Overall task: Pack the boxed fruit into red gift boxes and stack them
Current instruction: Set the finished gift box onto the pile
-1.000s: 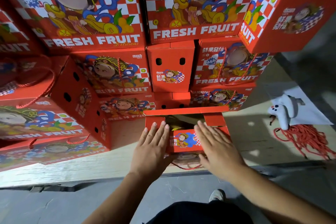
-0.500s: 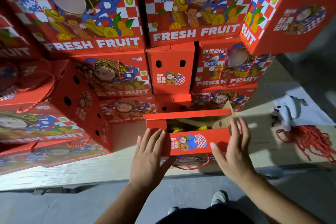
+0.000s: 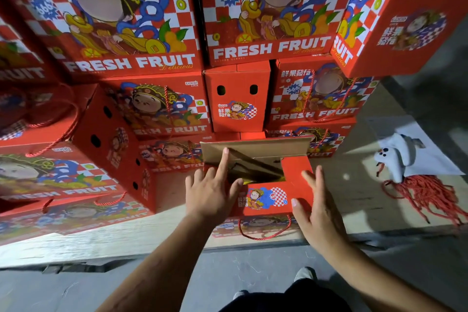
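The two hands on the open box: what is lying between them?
In the head view, between the left hand and the right hand lies the open gift box's red front panel with its cartoon print.

Stacked boxes (image 3: 235, 99) close behind

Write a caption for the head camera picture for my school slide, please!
Two hands, left hand and right hand, fold flaps on an open red gift box before stacked fruit boxes.
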`<state>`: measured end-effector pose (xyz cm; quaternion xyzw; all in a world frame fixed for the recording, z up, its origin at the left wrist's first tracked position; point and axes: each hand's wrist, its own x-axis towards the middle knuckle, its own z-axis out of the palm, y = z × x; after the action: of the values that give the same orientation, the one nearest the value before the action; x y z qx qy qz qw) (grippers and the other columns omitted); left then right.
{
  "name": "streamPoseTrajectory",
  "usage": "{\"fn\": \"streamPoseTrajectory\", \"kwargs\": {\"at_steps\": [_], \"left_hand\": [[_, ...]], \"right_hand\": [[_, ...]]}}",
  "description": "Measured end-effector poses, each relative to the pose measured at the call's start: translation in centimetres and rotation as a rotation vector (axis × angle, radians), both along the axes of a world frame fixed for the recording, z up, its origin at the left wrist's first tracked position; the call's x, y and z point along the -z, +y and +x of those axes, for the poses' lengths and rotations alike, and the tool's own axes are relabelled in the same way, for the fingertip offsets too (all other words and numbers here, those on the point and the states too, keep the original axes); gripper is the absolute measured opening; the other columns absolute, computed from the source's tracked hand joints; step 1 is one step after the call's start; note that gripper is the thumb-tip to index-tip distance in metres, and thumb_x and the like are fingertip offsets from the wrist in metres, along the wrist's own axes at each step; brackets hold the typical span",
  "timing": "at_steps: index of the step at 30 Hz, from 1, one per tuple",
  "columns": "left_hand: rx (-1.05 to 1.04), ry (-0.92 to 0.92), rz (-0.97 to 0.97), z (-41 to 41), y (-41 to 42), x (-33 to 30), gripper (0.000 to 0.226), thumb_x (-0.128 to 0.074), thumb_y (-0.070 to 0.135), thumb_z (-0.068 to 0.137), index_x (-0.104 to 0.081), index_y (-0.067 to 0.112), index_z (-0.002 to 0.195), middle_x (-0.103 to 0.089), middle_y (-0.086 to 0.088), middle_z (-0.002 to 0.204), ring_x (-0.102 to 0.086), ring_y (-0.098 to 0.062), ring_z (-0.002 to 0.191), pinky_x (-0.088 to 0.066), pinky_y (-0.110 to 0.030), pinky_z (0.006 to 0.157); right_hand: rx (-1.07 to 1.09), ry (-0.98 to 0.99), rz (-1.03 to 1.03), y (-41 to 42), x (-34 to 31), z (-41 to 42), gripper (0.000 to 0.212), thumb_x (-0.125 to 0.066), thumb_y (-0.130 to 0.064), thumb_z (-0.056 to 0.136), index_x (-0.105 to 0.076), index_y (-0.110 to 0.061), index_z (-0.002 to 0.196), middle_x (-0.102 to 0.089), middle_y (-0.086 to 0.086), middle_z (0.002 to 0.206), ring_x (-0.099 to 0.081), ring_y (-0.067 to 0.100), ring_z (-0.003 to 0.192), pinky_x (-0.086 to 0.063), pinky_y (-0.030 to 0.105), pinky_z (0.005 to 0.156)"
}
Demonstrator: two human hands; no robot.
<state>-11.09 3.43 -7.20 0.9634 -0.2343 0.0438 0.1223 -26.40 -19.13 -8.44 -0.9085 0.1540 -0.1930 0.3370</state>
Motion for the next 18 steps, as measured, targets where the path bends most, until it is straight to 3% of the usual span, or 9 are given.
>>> {"fn": "streamPoseTrajectory", "kwargs": {"at_steps": [3,6,9,12,13,15,16,17,18], "left_hand": [[-0.089,-0.078,-0.030,-0.4,-0.2,1.2,0.083,-0.029,0.076,0.096,-0.006,0.039,0.168,-0.054,-0.014,0.129,-0.050,-0.037,0.111,-0.039,-0.051,0.094],[-0.120,-0.115,-0.146,-0.2,0.0,1.8,0.092,-0.041,0.071,0.093,-0.009,0.029,0.169,-0.033,-0.022,0.154,-0.036,-0.042,0.137,-0.026,-0.056,0.113],[-0.044,-0.229,-0.245,-0.5,0.0,1.5,0.099,-0.053,0.061,0.090,-0.009,0.021,0.169,-0.010,-0.020,0.172,-0.019,-0.041,0.156,-0.010,-0.052,0.127],[0.066,-0.320,-0.237,-0.8,0.4,1.6,0.089,-0.060,0.056,0.091,-0.024,0.026,0.166,-0.024,-0.012,0.170,-0.027,-0.036,0.156,-0.011,-0.051,0.129],[0.057,-0.323,-0.226,-0.9,0.5,1.6,0.082,-0.061,0.057,0.090,-0.034,0.029,0.162,-0.034,-0.009,0.164,-0.035,-0.036,0.150,-0.016,-0.052,0.127],[-0.027,-0.341,-0.184,-1.4,0.5,1.4,0.064,-0.060,0.062,0.089,-0.053,0.035,0.147,-0.048,-0.005,0.145,-0.046,-0.036,0.128,-0.027,-0.055,0.114],[-0.065,-0.351,-0.155,-1.7,0.5,1.4,0.056,-0.057,0.064,0.090,-0.059,0.037,0.139,-0.050,-0.003,0.135,-0.046,-0.035,0.117,-0.029,-0.054,0.107],[-0.081,-0.356,-0.127,-2.0,0.6,1.3,0.048,-0.054,0.065,0.092,-0.062,0.038,0.130,-0.051,-0.001,0.128,-0.046,-0.034,0.109,-0.030,-0.053,0.101],[-0.075,-0.355,-0.099,-2.2,0.7,1.2,0.041,-0.050,0.064,0.094,-0.064,0.036,0.121,-0.051,0.001,0.121,-0.045,-0.033,0.105,-0.030,-0.051,0.097]], "right_hand": [[-0.057,0.054,-0.191,-0.4,-0.2,0.3,0.068,-0.043,-0.044,0.100,-0.036,-0.009,0.158,-0.044,0.010,0.158,-0.042,0.028,0.145,-0.041,0.048,0.116],[-0.063,0.204,-0.289,-0.8,-1.2,1.1,0.059,-0.043,-0.044,0.099,-0.054,-0.012,0.147,-0.045,0.008,0.157,-0.039,0.032,0.146,-0.039,0.051,0.117],[-0.136,0.379,-0.375,-1.6,-2.2,1.7,0.057,-0.041,-0.047,0.104,-0.039,-0.022,0.155,-0.028,-0.003,0.167,-0.009,0.023,0.158,-0.014,0.044,0.127],[-0.294,0.493,-0.361,-2.6,-3.1,1.5,0.067,-0.033,-0.053,0.107,-0.014,-0.025,0.165,-0.003,-0.013,0.171,0.013,0.009,0.157,0.001,0.034,0.126],[-0.331,0.509,-0.287,-2.8,-3.7,1.3,0.068,-0.036,-0.053,0.107,-0.016,-0.024,0.165,-0.006,-0.014,0.170,0.008,0.008,0.157,-0.001,0.031,0.126],[-0.280,0.369,-0.139,-3.3,-5.1,1.3,0.057,-0.040,-0.054,0.105,-0.052,-0.020,0.149,-0.044,-0.006,0.157,-0.035,0.017,0.150,-0.028,0.028,0.121],[-0.191,0.225,-0.095,-3.5,-6.0,1.6,0.052,-0.039,-0.057,0.104,-0.068,-0.021,0.127,-0.066,-0.002,0.134,-0.059,0.021,0.127,-0.046,0.030,0.106],[-0.095,0.082,-0.083,-3.5,-6.8,2.2,0.049,-0.038,-0.059,0.104,-0.070,-0.021,0.109,-0.071,-0.002,0.111,-0.066,0.021,0.103,-0.053,0.032,0.088],[-0.024,-0.014,-0.109,-3.4,-7.3,3.0,0.044,-0.042,-0.058,0.103,-0.065,-0.021,0.107,-0.066,-0.003,0.105,-0.064,0.020,0.096,-0.053,0.035,0.081]]}}
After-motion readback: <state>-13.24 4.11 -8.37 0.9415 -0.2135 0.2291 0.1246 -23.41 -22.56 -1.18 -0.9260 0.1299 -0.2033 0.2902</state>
